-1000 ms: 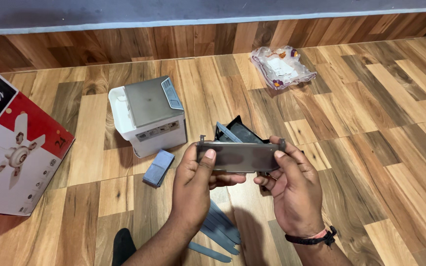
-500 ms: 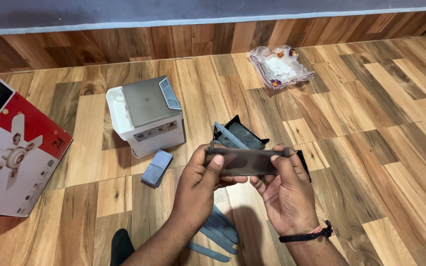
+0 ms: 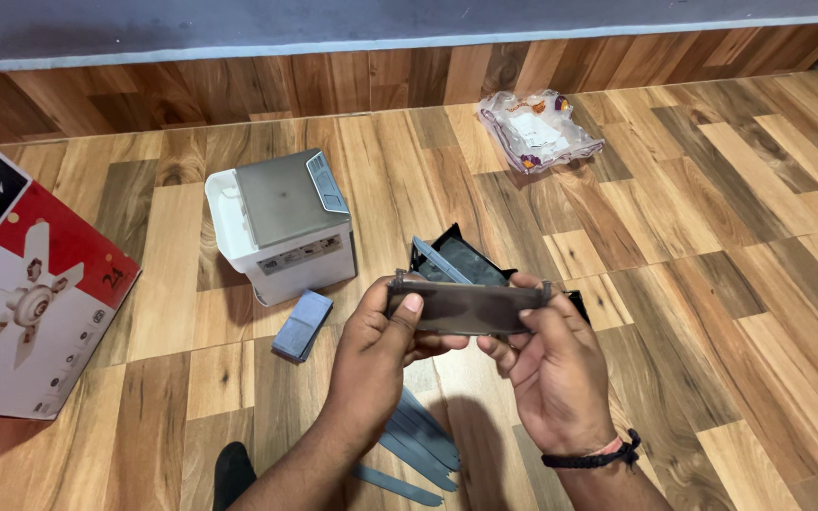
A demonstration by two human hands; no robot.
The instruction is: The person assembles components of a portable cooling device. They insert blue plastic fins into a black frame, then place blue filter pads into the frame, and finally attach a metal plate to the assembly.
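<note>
Currently both hands hold one dark flat rectangular panel [image 3: 466, 308] level above the wooden floor [image 3: 712, 246], roughly mid-floor in the head view. Left hand [image 3: 376, 355]: fingers curled around the panel's left end, thumb pressed flat on its near face. Right hand [image 3: 551, 374]: fingers clasp the right end, thumb on the upper edge; black cord bracelet [image 3: 598, 456] on that wrist. Small pegs stick up at the panel's two top corners.

Just behind the panel, on the floor: black open tray [image 3: 471, 265] with a grey-blue strip leaning in it. Below the hands: several grey-blue slats [image 3: 418, 440], fanned out. Left of the hands: small grey-blue block [image 3: 302, 325], near a white box-shaped appliance [image 3: 281, 227]. Far left edge: red and white carton [image 3: 21, 293]. Near the far wall: crumpled clear plastic bag [image 3: 537, 131].
</note>
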